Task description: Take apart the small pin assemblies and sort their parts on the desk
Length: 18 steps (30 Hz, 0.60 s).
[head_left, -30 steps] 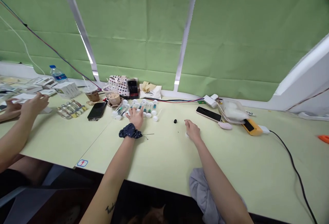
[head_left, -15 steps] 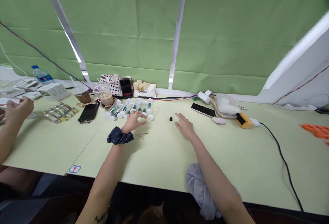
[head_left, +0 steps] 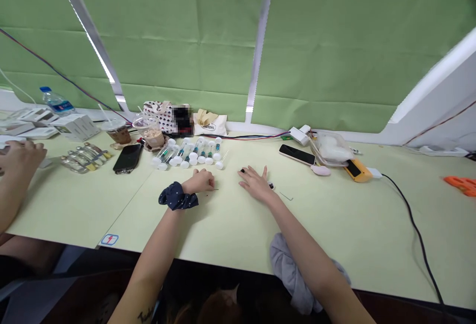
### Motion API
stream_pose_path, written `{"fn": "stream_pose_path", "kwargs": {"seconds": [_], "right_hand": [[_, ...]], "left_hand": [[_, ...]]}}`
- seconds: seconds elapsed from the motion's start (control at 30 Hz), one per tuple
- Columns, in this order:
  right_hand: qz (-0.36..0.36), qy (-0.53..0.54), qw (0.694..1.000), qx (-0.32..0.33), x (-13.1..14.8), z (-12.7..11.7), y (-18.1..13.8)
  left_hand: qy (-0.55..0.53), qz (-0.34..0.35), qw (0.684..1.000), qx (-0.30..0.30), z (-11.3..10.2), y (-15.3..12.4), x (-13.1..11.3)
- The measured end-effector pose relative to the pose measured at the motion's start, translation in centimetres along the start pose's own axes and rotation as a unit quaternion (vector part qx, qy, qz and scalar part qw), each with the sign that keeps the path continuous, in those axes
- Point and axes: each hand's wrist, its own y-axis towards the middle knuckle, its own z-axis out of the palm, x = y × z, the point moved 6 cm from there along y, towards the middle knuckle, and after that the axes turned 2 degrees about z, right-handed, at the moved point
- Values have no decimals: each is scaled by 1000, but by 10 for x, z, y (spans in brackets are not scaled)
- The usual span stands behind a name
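My left hand point(head_left: 201, 181) has its fingers curled together low over the table. A thin, dark sliver pokes out at the fingertips, too small to name. My right hand point(head_left: 256, 183) lies palm down with fingers spread. By its fingertips shows a small black knob-like piece point(head_left: 243, 170); whether they touch it I cannot tell. Close to the right wrist is a small black-and-white part point(head_left: 271, 185), partly covered by the hand. To its right rests a thin L-shaped metal key point(head_left: 286, 196). Several clear tubes with white caps and blue-green insides point(head_left: 193, 154) lie beyond my left hand.
A phone point(head_left: 296, 154), a pink oval item point(head_left: 320, 170), a plastic tray point(head_left: 330, 149) and a yellow device point(head_left: 357, 170) sit right. Leftward are another phone point(head_left: 128, 158), drink cups point(head_left: 153, 136) and another person's hand point(head_left: 22, 160). Grey cloth point(head_left: 292, 274) hangs at the front edge.
My left hand has drawn nearer and closed its fingers over the thin rods. My right hand has shifted left to the black piece, and the black-and-white part and L-shaped key now show.
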Motion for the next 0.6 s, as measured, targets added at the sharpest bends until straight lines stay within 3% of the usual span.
{"fn": "stream_pose_path", "kwargs": {"seconds": [0.2,0.3,0.37,0.43,0.53,0.6], "right_hand": [[-83,96,992,27,30,-5,-17],[-88,162,983,-3,35,-15,-20],[-73,214,971,-75,32,-27,-20],[-55,258,951,-158,27,-40,-21],[-57,306,924,-220,23,-49,-22],[-55,352,904,-238,19,-51,-23]], "left_hand": [[-142,37,989,-33,-1,4,-15],[-245,72,963,-83,-8,8,-27],[-363,93,917,-136,-12,10,-35],[-490,105,849,-168,-12,12,-43],[-621,97,762,-158,0,20,-58],[-655,84,736,-148,9,24,-65]]}}
